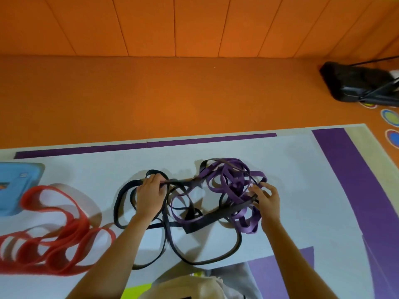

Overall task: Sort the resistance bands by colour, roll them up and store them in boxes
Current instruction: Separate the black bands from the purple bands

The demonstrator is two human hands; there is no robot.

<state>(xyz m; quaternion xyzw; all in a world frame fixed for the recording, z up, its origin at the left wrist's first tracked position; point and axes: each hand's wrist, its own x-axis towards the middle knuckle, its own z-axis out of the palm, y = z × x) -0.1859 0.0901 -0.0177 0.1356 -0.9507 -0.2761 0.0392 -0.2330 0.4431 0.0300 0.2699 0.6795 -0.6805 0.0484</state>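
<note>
**A:** Where did the bands lie, and what had hold of them?

**B:** The tangle (205, 203) of black bands (121, 203) and purple bands (233, 175) sat mid-frame on the white mat (291, 169). The red bands (64, 225) were already apart at lower left, near a blue box (13, 190) at the left edge. The left hand (151, 190) had its grip clamped on a black strand. The right hand (266, 198) had its grip closed on strands at the tangle's right edge, where purple and black crossed. Which colour it held, I couldn't tell.

**A:** Which way did things run?

**B:** The heap's long axis ran left to right across the frame. The strand from the left grip ran almost level towards the purple knot. A wide black band slanted from lower centre up to the right hand.

**A:** And how to do the step well?

**B:** I judged slow pulling best: hold the purple down, feed the black out along its own line leftward, and lift loops over rather than tugging, since a hard pull would likely tighten the knot.
</note>
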